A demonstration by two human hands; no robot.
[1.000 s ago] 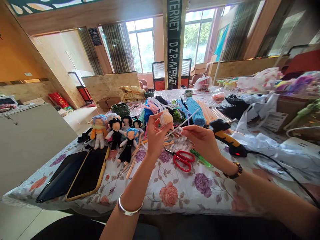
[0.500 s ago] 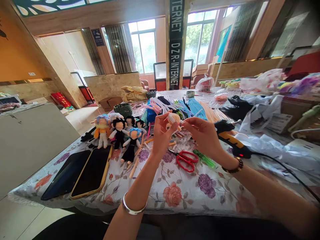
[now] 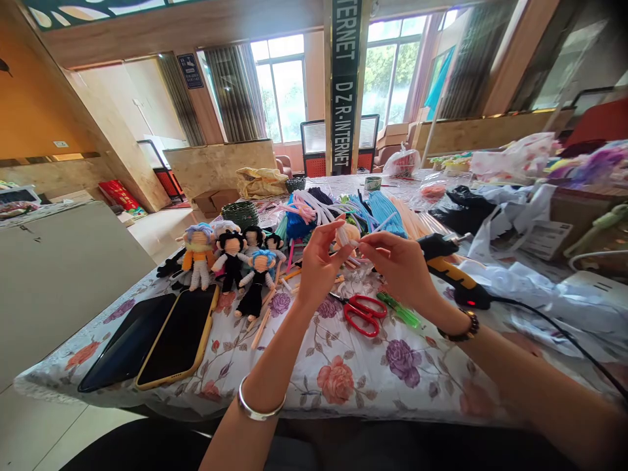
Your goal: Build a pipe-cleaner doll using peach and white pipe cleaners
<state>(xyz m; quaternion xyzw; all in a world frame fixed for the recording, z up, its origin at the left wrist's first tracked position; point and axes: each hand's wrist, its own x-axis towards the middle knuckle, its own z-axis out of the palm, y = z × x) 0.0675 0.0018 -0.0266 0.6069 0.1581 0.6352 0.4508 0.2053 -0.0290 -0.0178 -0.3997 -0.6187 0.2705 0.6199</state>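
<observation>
Above the table's middle, my left hand (image 3: 318,261) pinches a small white fuzzy piece (image 3: 345,238) that looks like wound pipe cleaner. A rounded peach part shows just behind it; whether it is joined to the piece I cannot tell. My right hand (image 3: 400,261) meets it from the other side, thumb and fingertips closed on the white piece's end. A pale stem (image 3: 385,221) sticks up by the right fingers. Below the hands lie red-handled scissors (image 3: 364,315) and a bright green plastic-looking item (image 3: 400,310).
Several small fuzzy dolls (image 3: 235,258) stand at the left, behind two phones (image 3: 176,337). Bundles of coloured pipe cleaners (image 3: 380,209) lie beyond my hands. A black and yellow glue gun (image 3: 454,278), its red light lit, rests at the right with a trailing cable.
The white piece has turned more upright between my fingers, and my right fingertips have closed in against it. Both hands stay in nearly the same place.
</observation>
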